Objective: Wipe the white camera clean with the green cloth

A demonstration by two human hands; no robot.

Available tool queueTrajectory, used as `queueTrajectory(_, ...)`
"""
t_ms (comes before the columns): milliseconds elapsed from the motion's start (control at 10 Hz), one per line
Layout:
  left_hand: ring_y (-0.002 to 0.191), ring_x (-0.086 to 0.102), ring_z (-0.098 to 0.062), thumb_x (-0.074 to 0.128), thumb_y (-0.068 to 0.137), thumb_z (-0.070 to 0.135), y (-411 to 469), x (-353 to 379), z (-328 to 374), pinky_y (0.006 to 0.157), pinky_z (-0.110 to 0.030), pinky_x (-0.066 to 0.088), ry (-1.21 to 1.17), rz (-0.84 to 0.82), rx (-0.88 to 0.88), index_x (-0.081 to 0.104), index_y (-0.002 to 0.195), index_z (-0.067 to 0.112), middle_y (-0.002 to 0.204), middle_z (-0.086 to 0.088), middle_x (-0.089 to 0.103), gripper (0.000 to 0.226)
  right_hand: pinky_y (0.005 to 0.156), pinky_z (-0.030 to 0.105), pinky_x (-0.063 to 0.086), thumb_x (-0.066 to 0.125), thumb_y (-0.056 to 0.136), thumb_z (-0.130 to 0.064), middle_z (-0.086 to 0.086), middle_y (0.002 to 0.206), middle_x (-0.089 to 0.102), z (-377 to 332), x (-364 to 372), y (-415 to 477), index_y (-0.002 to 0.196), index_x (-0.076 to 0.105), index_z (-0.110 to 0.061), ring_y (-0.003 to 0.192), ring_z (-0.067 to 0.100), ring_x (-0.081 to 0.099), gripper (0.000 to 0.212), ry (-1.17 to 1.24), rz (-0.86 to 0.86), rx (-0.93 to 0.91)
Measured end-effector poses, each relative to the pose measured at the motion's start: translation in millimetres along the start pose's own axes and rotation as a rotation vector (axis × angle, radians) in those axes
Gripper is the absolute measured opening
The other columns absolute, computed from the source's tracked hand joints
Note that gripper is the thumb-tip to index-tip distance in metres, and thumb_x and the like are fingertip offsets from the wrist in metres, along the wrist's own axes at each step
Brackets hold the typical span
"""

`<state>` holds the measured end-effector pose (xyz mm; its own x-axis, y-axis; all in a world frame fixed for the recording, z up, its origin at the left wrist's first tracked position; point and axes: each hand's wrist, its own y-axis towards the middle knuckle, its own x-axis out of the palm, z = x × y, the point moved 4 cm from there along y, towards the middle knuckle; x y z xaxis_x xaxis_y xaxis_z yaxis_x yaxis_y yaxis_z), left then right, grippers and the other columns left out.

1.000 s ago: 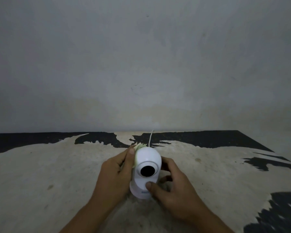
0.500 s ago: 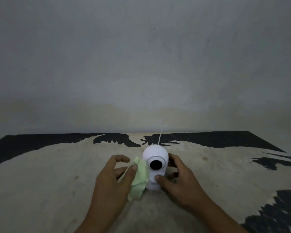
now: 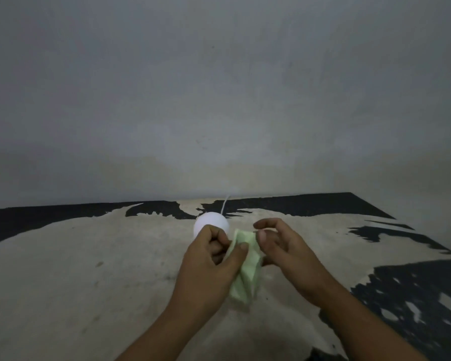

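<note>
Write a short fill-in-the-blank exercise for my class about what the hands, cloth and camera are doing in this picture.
1. The green cloth is pinched in the ____ hand.
2. The white camera stands ____ the hands, nearer the wall.
3. The right hand has its fingers ____.
4. A thin white ____ runs from the camera toward the wall.

Missing words: left; behind; open; cable

No writing can be read anywhere (the light is dim).

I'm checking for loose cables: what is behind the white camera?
A thin white cord rises from behind the camera toward the wall. Where it plugs in is hidden by the camera's rounded top. The left hand and green cloth cover the camera's front and base.
</note>
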<state>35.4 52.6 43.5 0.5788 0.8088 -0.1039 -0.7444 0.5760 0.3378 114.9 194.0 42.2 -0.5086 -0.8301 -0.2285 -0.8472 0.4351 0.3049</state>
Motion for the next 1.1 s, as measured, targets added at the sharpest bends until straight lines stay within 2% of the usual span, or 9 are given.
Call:
queueTrajectory(100, 0.062, 0.068, -0.018, 0.065, 0.079, 0.031, 1, 22, 4, 0.051, -0.028, 0.052, -0.007, -0.052, 0.007, 0.046, 0.077, 0.02, 0.069, -0.005, 0.074, 0.022, 0.063, 0.018, 0.054, 0.071, 0.076, -0.039, -0.003, 0.091, 0.073, 4, -12, -9, 0.11, 0.057, -0.018, 0.082, 0.008, 0.07, 0.042, 0.008, -0.123, 0.055)
queueTrajectory(200, 0.058, 0.069, -0.013, 0.06, 0.082, 0.033, 6, 50, 3, 0.048, -0.023, 0.051, -0.028, -0.077, 0.005, 0.049, 0.088, 0.024, 0.069, -0.003, 0.075, 0.015, 0.069, 0.028, 0.056, 0.078, 0.072, -0.015, 0.009, 0.099, 0.074, 24, -40, -12, 0.112, 0.061, -0.008, 0.091, 0.024, 0.071, 0.044, 0.13, -0.086, 0.131)
queueTrajectory(300, 0.055, 0.067, -0.014, 0.058, 0.083, 0.034, 12, 65, -3, 0.045, -0.023, 0.047, -0.023, -0.047, 0.009, 0.047, 0.089, 0.025, 0.065, -0.006, 0.074, 0.015, 0.075, 0.033, 0.058, 0.07, 0.075, -0.01, 0.017, 0.104, 0.073, 32, -57, -10, 0.109, 0.066, -0.003, 0.095, 0.03, 0.07, 0.036, 0.258, -0.045, 0.19)
queueTrajectory(400, 0.061, 0.067, -0.024, 0.058, 0.085, 0.029, 21, 85, -17, 0.052, -0.038, 0.055, -0.03, -0.041, -0.008, 0.04, 0.088, 0.021, 0.067, -0.013, 0.072, 0.019, 0.077, 0.038, 0.057, 0.061, 0.081, -0.023, 0.019, 0.1, 0.073, 44, -78, -6, 0.099, 0.071, -0.001, 0.089, 0.029, 0.07, 0.031, 0.288, 0.044, 0.277)
queueTrajectory(600, 0.065, 0.066, -0.021, 0.06, 0.083, 0.023, 33, 103, -47, 0.058, -0.044, 0.056, 0.04, 0.035, -0.02, 0.046, 0.074, 0.024, 0.071, -0.008, 0.068, 0.017, 0.081, 0.043, 0.056, 0.067, 0.08, -0.038, 0.017, 0.094, 0.075, 62, -87, 0, 0.095, 0.072, -0.004, 0.087, 0.028, 0.071, 0.037, 0.188, 0.098, 0.343)
queueTrajectory(800, 0.071, 0.065, -0.01, 0.062, 0.082, 0.018, 46, 102, -60, 0.06, -0.038, 0.058, 0.044, 0.099, -0.034, 0.055, 0.079, 0.023, 0.08, 0.0, 0.067, 0.009, 0.08, 0.05, 0.058, 0.066, 0.088, -0.015, 0.013, 0.088, 0.076, 80, -88, 18, 0.096, 0.071, -0.006, 0.082, 0.028, 0.073, 0.014, -0.029, 0.127, 0.362)
queueTrajectory(900, 0.073, 0.063, -0.004, 0.062, 0.081, 0.015, 51, 103, -61, 0.061, -0.02, 0.056, 0.104, 0.067, -0.036, 0.056, 0.086, 0.021, 0.084, 0.004, 0.067, 0.009, 0.075, 0.046, 0.06, 0.061, 0.091, -0.019, 0.01, 0.089, 0.075, 87, -87, 33, 0.097, 0.072, -0.006, 0.079, 0.025, 0.072, 0.017, -0.181, 0.162, 0.36)
queueTrajectory(1000, 0.079, 0.062, -0.004, 0.062, 0.079, 0.013, 58, 104, -65, 0.061, -0.008, 0.049, 0.216, 0.024, -0.032, 0.06, 0.087, 0.02, 0.089, 0.003, 0.067, 0.011, 0.068, 0.023, 0.054, 0.063, 0.088, -0.02, 0.002, 0.095, 0.069, 87, -85, 49, 0.106, 0.068, -0.01, 0.079, 0.013, 0.063, 0.021, -0.521, 0.231, 0.284)
queueTrajectory(1100, 0.084, 0.062, -0.009, 0.061, 0.079, 0.013, 58, 104, -67, 0.067, -0.016, 0.05, 0.271, 0.011, -0.015, 0.06, 0.085, 0.024, 0.092, 0.002, 0.066, 0.012, 0.057, 0.011, 0.042, 0.064, 0.087, -0.02, 0.0, 0.089, 0.063, 89, -84, 51, 0.11, 0.062, -0.011, 0.071, 0.007, 0.055, 0.025, -0.637, 0.287, 0.274)
